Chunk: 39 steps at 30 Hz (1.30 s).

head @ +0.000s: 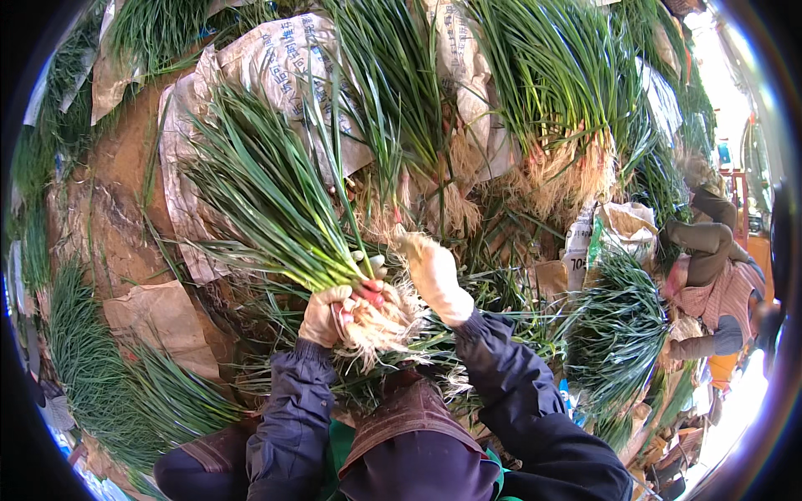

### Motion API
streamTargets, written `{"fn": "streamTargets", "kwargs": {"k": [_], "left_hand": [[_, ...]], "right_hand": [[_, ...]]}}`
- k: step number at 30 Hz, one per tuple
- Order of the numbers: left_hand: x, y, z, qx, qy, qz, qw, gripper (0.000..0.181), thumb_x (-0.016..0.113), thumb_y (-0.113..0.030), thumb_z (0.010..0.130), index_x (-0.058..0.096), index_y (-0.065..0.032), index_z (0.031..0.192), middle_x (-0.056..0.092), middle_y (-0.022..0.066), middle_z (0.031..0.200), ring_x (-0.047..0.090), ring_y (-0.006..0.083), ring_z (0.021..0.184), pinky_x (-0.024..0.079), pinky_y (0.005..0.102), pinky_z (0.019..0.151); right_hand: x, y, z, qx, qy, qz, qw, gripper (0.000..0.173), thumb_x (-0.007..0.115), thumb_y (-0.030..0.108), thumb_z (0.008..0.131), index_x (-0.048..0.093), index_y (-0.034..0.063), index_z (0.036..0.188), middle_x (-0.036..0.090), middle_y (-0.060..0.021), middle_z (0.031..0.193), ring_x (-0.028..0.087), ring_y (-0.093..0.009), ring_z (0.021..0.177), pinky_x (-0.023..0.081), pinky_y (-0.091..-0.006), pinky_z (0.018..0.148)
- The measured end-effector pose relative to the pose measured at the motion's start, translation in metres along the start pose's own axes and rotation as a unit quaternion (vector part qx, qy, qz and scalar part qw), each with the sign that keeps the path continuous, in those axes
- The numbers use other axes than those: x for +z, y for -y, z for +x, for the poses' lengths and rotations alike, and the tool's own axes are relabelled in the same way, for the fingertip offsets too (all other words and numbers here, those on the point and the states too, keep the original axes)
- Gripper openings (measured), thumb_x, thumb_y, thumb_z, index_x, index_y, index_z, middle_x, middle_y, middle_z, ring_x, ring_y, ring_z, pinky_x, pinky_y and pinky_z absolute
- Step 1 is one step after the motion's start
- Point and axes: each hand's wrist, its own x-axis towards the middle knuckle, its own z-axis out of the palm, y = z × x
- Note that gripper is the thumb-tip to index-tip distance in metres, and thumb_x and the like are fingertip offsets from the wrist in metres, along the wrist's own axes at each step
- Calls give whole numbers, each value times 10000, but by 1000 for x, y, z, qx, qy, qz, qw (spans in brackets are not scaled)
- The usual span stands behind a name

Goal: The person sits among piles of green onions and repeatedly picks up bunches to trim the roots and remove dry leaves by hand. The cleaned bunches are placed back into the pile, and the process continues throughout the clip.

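A thick bunch of green onions (282,206) with red bulbs and pale stringy roots rests in my gloved left hand (322,313), which grips it at the bulbs. Its leaves fan out to the upper left. My gloved right hand (435,275) is just right of the bunch's roots, with its fingertips at the red-and-white base of a single onion (398,219); whether it grips that onion cannot be told. Beyond my hands, more onions (395,94) lie on a white woven sack (263,69), and a large bundle (564,81) is at the upper right, roots towards me.
Loose leaves and roots litter the ground around my knees. A sheet of brown paper (166,319) lies at the left beside more onion heaps (81,369). An opened woven bag (626,225) stands at the right, near another onion pile (617,313) and a seated person (720,282).
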Motion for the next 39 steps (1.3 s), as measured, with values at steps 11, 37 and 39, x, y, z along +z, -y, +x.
{"fn": "streamTargets", "kwargs": {"k": [11, 37, 39], "left_hand": [[-1, -25, -92, 58, -28, -69, 996, 671, 606, -148, 587, 464, 37, 1217, 554, 155, 1092, 575, 306, 972, 415, 502, 940], [11, -8, -43, 40, -75, 25, 996, 713, 571, -182, 620, 431, 132, 1244, 583, 206, 1131, 564, 311, 1025, 430, 416, 954], [-5, -8, -44, 12, -71, 23, 997, 642, 537, -172, 643, 469, 150, 1194, 594, 228, 1107, 590, 319, 970, 463, 419, 912]], "right_hand": [[22, 26, 5, -104, 345, -75, 930, 153, 575, 215, 822, 585, 78, 753, 549, -82, 576, 585, -246, 535, 486, -353, 515], [28, -31, 66, 128, 76, 210, 966, 286, 617, 198, 837, 577, 39, 1071, 652, -109, 827, 601, -228, 777, 449, -343, 667], [17, 28, 36, 263, 203, 402, 853, 402, 630, 256, 874, 521, 22, 1182, 662, -61, 831, 604, -150, 736, 461, -280, 661]]}}
